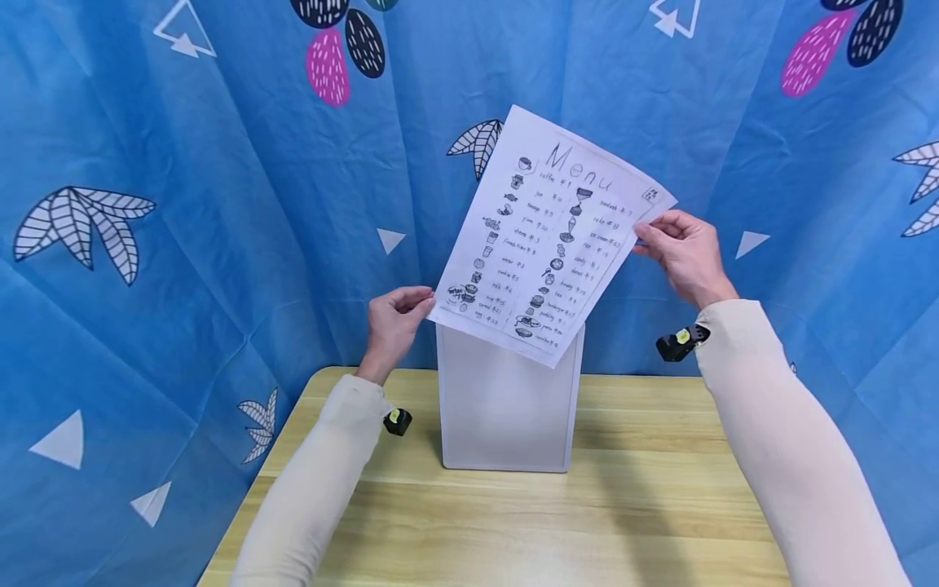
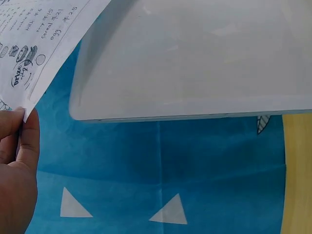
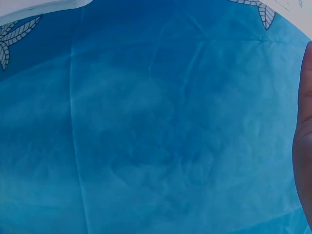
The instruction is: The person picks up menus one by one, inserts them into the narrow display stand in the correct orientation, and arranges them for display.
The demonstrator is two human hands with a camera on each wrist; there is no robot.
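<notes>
The menu (image 1: 546, 240) slants across the top of the board (image 1: 506, 408). Left of the board, the left grip (image 1: 396, 326) pinches the menu's lower corner; right of it, the right grip (image 1: 682, 251) pinches an edge. Below is the bench (image 1: 506, 522), behind the curtain (image 1: 242, 163).

I see a pale cream left sleeve (image 1: 311, 489) and a matching right sleeve (image 1: 788, 432), both plain, long and fairly close-fitting. A small black left wrist camera (image 1: 399, 422) and right wrist camera (image 1: 671, 348) each show a bright yellow-green spot (image 1: 683, 336). The left hand (image 1: 394, 324) and right hand (image 1: 688, 254) are bare.
</notes>
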